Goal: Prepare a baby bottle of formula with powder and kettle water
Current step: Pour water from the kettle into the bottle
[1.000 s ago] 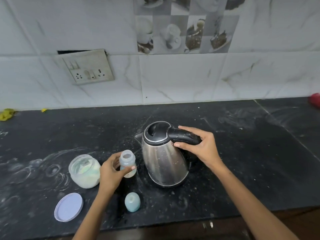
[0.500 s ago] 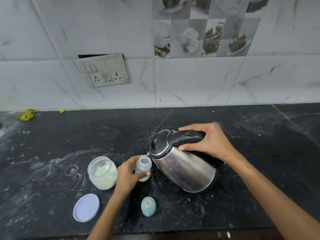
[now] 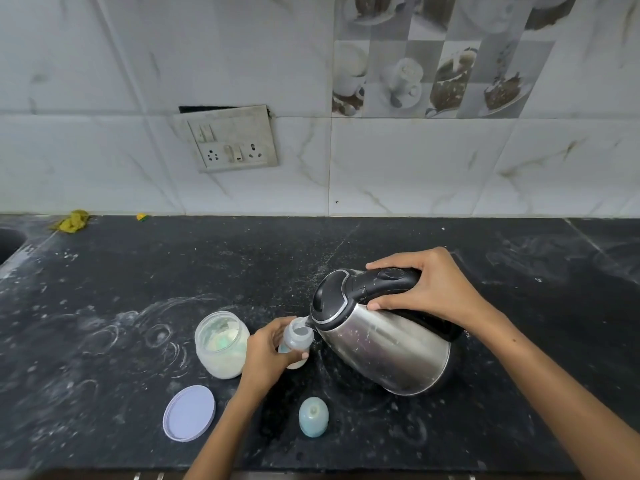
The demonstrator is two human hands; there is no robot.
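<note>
My right hand (image 3: 429, 285) grips the black handle of a steel kettle (image 3: 384, 344), which is tilted left with its spout over the open mouth of a small clear baby bottle (image 3: 298, 336). My left hand (image 3: 266, 351) is wrapped around that bottle, holding it upright on the black counter. An open glass jar of pale powder (image 3: 221, 344) stands just left of my left hand. The jar's lilac lid (image 3: 188, 412) lies flat in front of it. The bottle's pale blue teat cap (image 3: 313, 416) stands near the front edge.
The black stone counter (image 3: 104, 306) is dusted with white powder smears. A sink edge (image 3: 10, 244) shows at far left, with yellow scraps (image 3: 72, 221) by the tiled wall. A switch and socket plate (image 3: 233, 142) is on the wall.
The kettle went from standing upright to tilted left, its spout now at the bottle's mouth. My left hand has kept hold of the bottle. The view shifted so everything sits further right.
</note>
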